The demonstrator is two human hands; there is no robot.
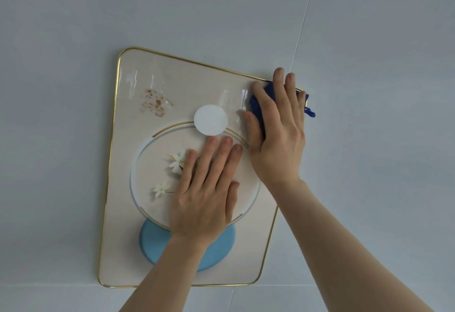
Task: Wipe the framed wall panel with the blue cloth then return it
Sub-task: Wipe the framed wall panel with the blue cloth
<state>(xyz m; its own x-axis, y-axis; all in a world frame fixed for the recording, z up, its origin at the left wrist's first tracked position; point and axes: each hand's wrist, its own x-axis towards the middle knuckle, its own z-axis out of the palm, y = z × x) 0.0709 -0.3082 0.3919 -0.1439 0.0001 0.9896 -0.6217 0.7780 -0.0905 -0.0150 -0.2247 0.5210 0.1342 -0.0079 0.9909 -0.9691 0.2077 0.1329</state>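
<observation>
The framed wall panel (138,154) hangs on a pale wall; it is cream with a thin gold rim, a large ring, white flowers, a white disc and a light blue disc. My left hand (205,188) lies flat on the panel's middle, fingers spread, holding nothing. My right hand (277,127) presses the blue cloth (257,107) against the panel's upper right corner. The hand covers most of the cloth; a dark blue bit sticks out past the frame's right edge.
Pale grey-blue wall panels (73,28) surround the frame. A thin seam (304,19) runs down the wall to the frame's upper right corner. A brownish smudge-like mark (154,102) shows in the panel's upper left.
</observation>
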